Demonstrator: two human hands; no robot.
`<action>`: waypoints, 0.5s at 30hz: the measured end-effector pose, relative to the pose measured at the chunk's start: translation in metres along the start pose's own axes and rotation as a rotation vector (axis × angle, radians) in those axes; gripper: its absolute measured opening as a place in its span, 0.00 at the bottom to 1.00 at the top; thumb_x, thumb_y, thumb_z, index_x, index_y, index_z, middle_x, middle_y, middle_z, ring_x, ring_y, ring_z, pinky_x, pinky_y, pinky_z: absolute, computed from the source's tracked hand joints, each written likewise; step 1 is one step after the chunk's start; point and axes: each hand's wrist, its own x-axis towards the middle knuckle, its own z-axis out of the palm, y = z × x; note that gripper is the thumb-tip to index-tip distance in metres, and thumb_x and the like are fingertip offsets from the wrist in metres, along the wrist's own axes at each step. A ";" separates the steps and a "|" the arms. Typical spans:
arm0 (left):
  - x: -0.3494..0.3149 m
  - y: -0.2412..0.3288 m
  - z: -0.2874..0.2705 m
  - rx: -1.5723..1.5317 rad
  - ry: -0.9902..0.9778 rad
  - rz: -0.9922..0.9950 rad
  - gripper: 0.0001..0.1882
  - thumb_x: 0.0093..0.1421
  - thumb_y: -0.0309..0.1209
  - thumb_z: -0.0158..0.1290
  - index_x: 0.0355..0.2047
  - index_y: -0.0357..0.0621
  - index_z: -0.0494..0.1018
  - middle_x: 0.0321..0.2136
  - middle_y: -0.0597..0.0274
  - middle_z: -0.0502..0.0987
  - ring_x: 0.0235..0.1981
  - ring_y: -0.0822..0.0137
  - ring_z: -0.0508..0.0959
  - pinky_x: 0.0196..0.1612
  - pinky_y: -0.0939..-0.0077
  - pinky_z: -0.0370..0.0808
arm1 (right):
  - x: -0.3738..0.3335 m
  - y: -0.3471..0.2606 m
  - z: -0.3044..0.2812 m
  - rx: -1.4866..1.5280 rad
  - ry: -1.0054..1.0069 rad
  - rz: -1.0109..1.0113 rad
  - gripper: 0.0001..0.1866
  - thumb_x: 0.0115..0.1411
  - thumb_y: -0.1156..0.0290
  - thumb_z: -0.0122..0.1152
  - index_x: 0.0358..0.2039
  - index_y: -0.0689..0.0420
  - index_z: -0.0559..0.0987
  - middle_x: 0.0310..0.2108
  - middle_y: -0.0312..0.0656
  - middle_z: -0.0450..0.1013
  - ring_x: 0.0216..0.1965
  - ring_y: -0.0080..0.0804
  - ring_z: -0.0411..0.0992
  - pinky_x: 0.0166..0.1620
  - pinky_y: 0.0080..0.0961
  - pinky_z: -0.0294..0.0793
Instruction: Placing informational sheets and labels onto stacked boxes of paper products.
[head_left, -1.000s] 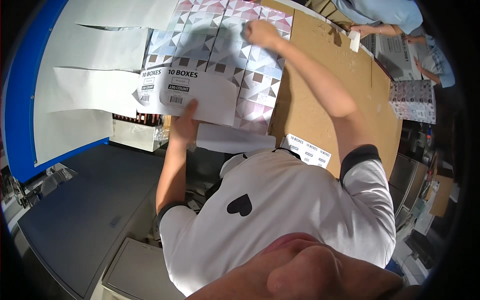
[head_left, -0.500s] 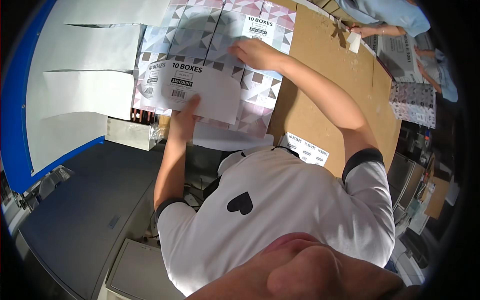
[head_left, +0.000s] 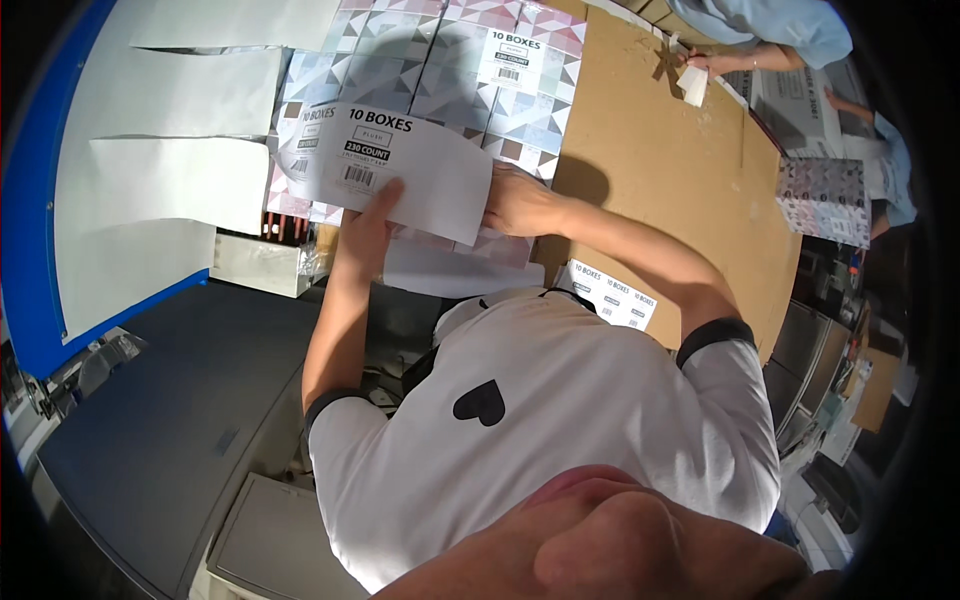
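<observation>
My left hand (head_left: 370, 222) holds a white sheet of printed labels (head_left: 435, 180), its thumb pressed on the front and the other fingers underneath. The sheet curves up over a block of patterned boxes (head_left: 460, 95) in white, grey, blue and pink. At the sheet's right edge is my right hand (head_left: 525, 203), fingers curled against the paper; the fingertips are partly hidden. One white label (head_left: 512, 60) lies on the boxes at the upper right of the block.
A brown cardboard-covered table (head_left: 670, 170) extends rightward, with another label sheet (head_left: 608, 295) at its near edge. White paper stacks (head_left: 180, 185) lie at left inside a blue-edged holder (head_left: 30, 250). Across the table, another person's hand (head_left: 712, 64) holds something white. A patterned carton (head_left: 825, 195) stands far right.
My right hand has come down from the box tops to the right edge of the label sheet. My left hand stays on the sheet, which has tilted slightly.
</observation>
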 end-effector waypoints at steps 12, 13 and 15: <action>-0.009 0.009 0.054 0.523 -0.359 0.282 0.20 0.56 0.30 0.47 0.47 0.33 0.61 0.40 0.56 0.69 0.39 0.67 0.71 0.38 0.75 0.71 | -0.035 -0.017 -0.076 1.196 0.420 0.441 0.19 0.53 0.74 0.53 0.46 0.61 0.66 0.29 0.32 0.71 0.32 0.14 0.67 0.38 0.11 0.64; -0.008 0.012 0.055 0.529 -0.364 0.291 0.20 0.56 0.30 0.47 0.47 0.33 0.61 0.40 0.56 0.69 0.39 0.67 0.71 0.38 0.75 0.71 | -0.040 -0.021 -0.084 1.208 0.438 0.458 0.19 0.51 0.78 0.54 0.45 0.60 0.67 0.27 0.29 0.71 0.30 0.12 0.67 0.35 0.09 0.64; -0.005 0.022 0.057 -0.307 -0.435 0.089 0.19 0.59 0.36 0.41 0.45 0.33 0.61 0.37 0.53 0.71 0.32 0.64 0.75 0.31 0.71 0.74 | -0.049 -0.026 -0.098 1.163 0.420 0.437 0.18 0.51 0.78 0.53 0.45 0.59 0.68 0.27 0.30 0.70 0.30 0.14 0.67 0.35 0.11 0.64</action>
